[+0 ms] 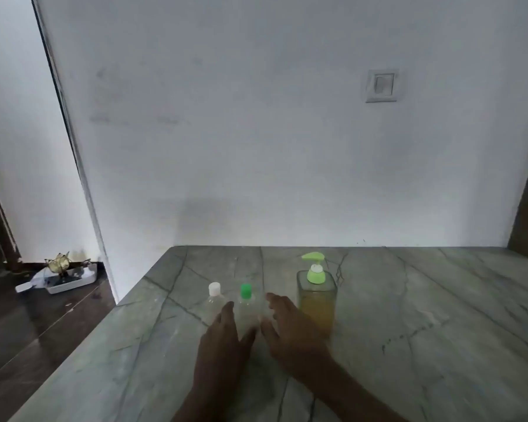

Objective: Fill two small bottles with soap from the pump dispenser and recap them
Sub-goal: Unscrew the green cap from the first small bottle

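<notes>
The left hand (223, 333) and right hand (290, 327) are spread loose, gripping nothing, with the green-capped bottle (247, 312) between them. The white-capped bottle (214, 303) stands just beyond the left hand, and the pump dispenser (317, 300) beside the right.

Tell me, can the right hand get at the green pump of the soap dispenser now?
Probably yes. The right hand is open, holds nothing and is close beside the soap dispenser; nothing stands between it and the green pump.
</notes>
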